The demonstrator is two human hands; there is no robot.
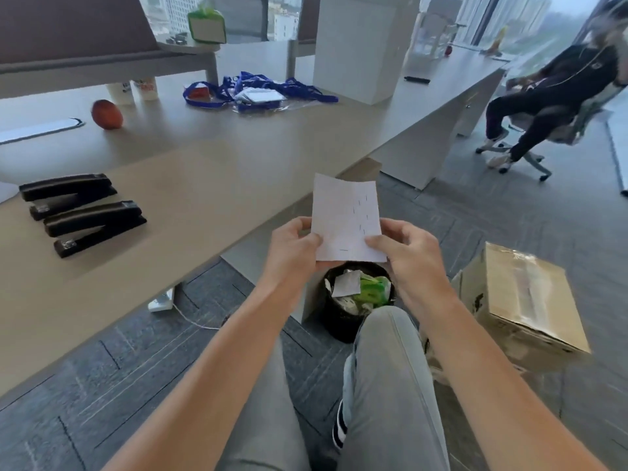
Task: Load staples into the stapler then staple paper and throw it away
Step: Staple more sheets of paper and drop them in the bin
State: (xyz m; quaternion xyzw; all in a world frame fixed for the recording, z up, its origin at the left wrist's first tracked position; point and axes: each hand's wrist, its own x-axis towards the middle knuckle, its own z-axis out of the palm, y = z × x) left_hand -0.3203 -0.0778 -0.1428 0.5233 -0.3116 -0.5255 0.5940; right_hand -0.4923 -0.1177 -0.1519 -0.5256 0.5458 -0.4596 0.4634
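A small white sheet of paper (345,219) with several staples in it is held upright between both hands. My left hand (292,248) pinches its lower left edge and my right hand (407,249) pinches its lower right corner. Directly below the paper stands a black waste bin (343,326) on the floor, filled with crumpled paper and green wrappers. Two black staplers lie closed on the desk at the left, one (66,193) behind the other (97,226).
The beige desk (190,198) runs along the left. It carries an orange fruit (107,114), blue lanyards (261,91) and a white box (360,45). A cardboard box (523,300) sits on the floor right of the bin. A person sits in a chair (550,96) at far right.
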